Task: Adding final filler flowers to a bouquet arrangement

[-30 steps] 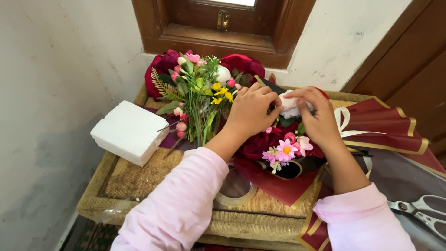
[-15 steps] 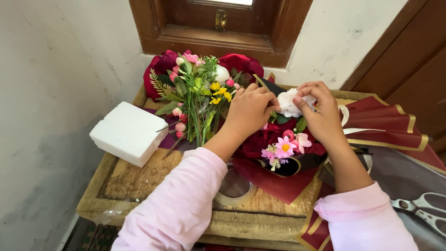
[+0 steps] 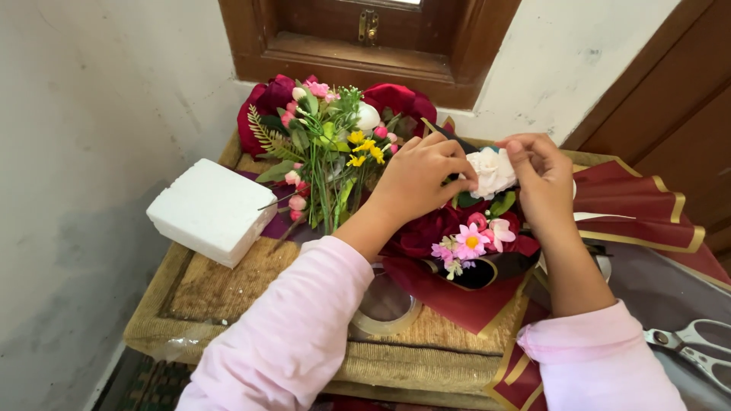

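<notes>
Both hands close on a white flower [image 3: 489,172] above a small bouquet [image 3: 464,247] on the woven surface [image 3: 221,293]: the left hand [image 3: 422,179] pinches it from the left with fingertips pressed to its petals, and the right hand [image 3: 542,179] grips its right side with thumb and curled fingers. Held between the hands and touching both, the flower sits just above the bouquet's pink daisy [image 3: 471,243] and leaves, and neither hand is clearly nearer. A foam block [image 3: 212,211] lies well apart to the left, scissors [image 3: 697,346] at far right.
</notes>
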